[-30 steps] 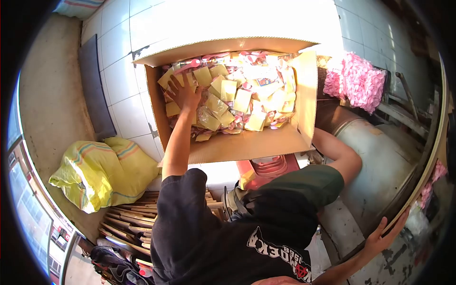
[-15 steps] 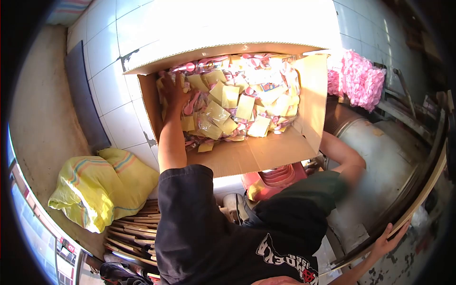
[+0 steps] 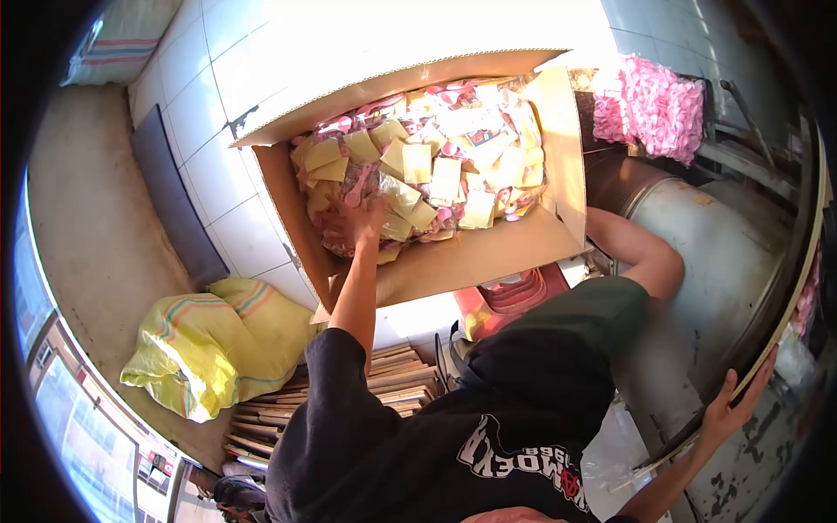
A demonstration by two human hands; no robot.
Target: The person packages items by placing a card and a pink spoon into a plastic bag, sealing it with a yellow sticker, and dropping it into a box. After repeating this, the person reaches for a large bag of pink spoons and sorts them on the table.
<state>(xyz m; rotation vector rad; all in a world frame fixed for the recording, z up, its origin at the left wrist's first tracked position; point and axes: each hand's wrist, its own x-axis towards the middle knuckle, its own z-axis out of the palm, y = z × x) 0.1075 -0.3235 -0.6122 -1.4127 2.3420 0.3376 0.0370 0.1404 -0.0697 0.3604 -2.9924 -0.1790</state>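
Note:
A cardboard box (image 3: 488,266) stands open in front of me, filled with clear plastic packets of pink spoons and yellow cards (image 3: 445,179). Inside its near left part, my left hand (image 3: 353,222) lies on the packets with its fingers apart, partly sunk among them. A pink spoon (image 3: 356,190) in a packet shows just beyond the fingertips. At the lower right, my right hand (image 3: 734,405) rests at the thin edge (image 3: 779,336) of a curved surface, fingers stretched out and thumb apart, holding nothing loose.
Pink bundled pieces (image 3: 649,109) sit beyond the box at the right, near a large metal cylinder (image 3: 697,227). A yellow woven sack (image 3: 218,340) and stacked flat cardboard (image 3: 397,379) lie at the left. A red plastic stool (image 3: 514,301) stands below the box, close to my bent leg.
My left hand has moved from the box's far left side toward its near left, over other packets. My right hand stays by the edge. The view has shifted and tilted slightly.

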